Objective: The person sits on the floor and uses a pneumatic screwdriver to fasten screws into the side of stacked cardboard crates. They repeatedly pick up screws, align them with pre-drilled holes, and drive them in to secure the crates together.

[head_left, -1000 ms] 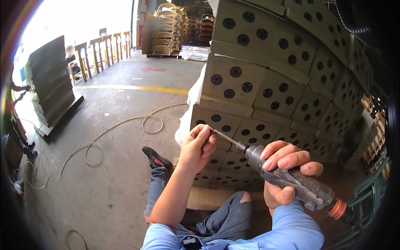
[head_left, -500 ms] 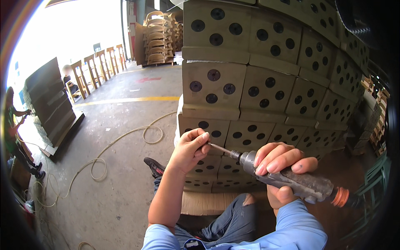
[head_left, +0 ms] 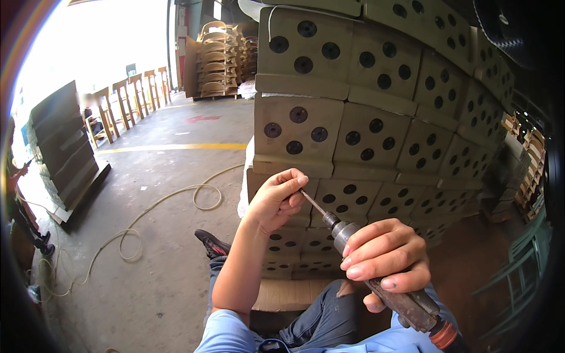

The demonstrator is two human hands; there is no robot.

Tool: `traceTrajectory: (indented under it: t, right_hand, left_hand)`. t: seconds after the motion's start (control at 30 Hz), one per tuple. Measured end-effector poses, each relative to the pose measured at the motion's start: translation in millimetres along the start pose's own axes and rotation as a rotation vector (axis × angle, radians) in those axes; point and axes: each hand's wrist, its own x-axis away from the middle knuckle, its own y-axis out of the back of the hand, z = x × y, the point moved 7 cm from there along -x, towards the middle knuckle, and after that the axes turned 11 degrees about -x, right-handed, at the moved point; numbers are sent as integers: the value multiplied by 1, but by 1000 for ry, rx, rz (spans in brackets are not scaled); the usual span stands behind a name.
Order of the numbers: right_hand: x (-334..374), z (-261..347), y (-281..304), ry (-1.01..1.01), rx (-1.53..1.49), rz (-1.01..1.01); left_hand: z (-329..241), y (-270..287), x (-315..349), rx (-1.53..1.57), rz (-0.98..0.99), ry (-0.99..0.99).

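My right hand (head_left: 391, 253) is wrapped round a grey air screwdriver (head_left: 412, 309), whose orange-ringed tail points to the lower right. Its long thin bit (head_left: 316, 203) slants up to the left and ends at the fingertips of my left hand (head_left: 282, 197). Thumb and forefinger of that hand are pinched together at the bit's tip. Whatever they hold there is hidden or too small to name. Just beyond both hands rises a stack of tan panels (head_left: 371, 117), each face carrying several round black discs (head_left: 299, 115).
A pale hose (head_left: 159, 206) loops over the concrete floor at left. Beyond it stand a tall dark stack of sheets (head_left: 62, 147), a co-worker (head_left: 23, 194), and a row of wooden chairs (head_left: 120, 106). Curved wooden parts (head_left: 218, 59) are piled at the back. Cardboard (head_left: 294, 294) lies before my knees.
My right hand has brought the screwdriver's body lower and to the left, so the bit slants more steeply. My left hand has shifted slightly up and right, still pinched at the tip.
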Motion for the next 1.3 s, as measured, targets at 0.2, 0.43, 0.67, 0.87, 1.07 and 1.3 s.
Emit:
traceTrajectory:
  t: [0.2,0.43,0.67,0.87,1.07,1.3]
  right_hand:
    - [1,2,-9,-52,208,95]
    - [1,-15,-2,-132,498,77]
    - [4,-26,6,-107,567,42]
    - [6,-39,10,-85,566,43]
    - [10,-44,11,-65,563,31]
    - [11,-47,11,-53,552,55]
  left_hand:
    - [12,-17,-22,161,18,0]
    - [21,-37,-55,292,100,-70]
    - [15,-47,-63,142,-5,-53]
    - [13,-37,-70,141,-22,-74]
    - [14,-32,-71,43,-112,-53]
    - [-66,-26,-37,-1158,-812,-657]
